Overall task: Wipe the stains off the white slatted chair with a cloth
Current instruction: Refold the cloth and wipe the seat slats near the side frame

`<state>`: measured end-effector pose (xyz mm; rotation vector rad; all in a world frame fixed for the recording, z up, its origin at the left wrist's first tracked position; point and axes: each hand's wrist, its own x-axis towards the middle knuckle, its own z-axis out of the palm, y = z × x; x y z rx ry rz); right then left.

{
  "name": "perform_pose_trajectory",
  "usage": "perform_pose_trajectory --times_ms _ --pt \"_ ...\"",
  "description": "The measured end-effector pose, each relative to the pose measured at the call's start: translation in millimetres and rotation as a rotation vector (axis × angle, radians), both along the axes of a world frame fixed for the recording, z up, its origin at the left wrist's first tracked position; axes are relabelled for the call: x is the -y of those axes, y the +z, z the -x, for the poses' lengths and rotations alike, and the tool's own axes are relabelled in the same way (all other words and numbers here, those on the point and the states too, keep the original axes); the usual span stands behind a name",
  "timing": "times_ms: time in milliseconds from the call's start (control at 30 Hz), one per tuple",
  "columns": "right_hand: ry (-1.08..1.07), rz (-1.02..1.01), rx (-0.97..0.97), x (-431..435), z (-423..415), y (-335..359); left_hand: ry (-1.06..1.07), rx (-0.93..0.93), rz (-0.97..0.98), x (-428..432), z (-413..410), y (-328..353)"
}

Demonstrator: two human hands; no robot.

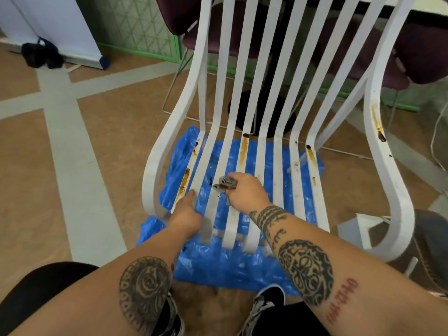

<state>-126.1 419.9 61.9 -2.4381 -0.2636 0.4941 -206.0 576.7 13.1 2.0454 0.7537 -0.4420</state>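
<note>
Wiping step going on, far from done

White slatted chair point(278, 132) standing on a blue plastic sheet point(218, 267)

Right hand point(244, 192) over the middle seat slats, fingers closed around a small grey cloth point(224, 185), scrunched up and pressed on a slat beside a little dark spot point(210, 180)

Left hand point(186, 214) near the left side of the seat, fingers curled over a slat, holding the chair steady

Plenty of orange-brown stains point(243, 147) left farther back on the slats and on the right armrest point(378, 127)

Next, probably: rubbing hard along the slat, then reaching farther back to the drippy marks
</note>
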Motion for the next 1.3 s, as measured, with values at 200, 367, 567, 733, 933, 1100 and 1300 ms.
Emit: perform_pose_trajectory --times_ms 200,367,567,733,933,1100,1300 --pt "0.132 0.288 0.091 -27 -4 -47 0.006 -0.073 0.161 -10 -11 -16" --pt "0.217 0.344 0.156 -27 -7 -48 -0.061 -0.125 0.141 -13 -14 -15" --pt "0.362 0.320 0.158 -16 33 -35 0.068 -0.081 0.245 -13 -18 -12" --pt "0.458 0.337 0.159 -11 68 -22 0.288 -0.101 0.347 -5 -21 -13" --pt "0.218 0.190 -0.115 -4 62 -5 0.346 -0.151 0.418 -7 -19 -12" --pt "0.105 0.122 0.081 -12 28 -20 0.329 -0.142 0.430 -7 -18 -13" --pt "0.332 0.184 0.205 -15 52 -41 0.335 -0.189 0.317 -1 -24 -17"
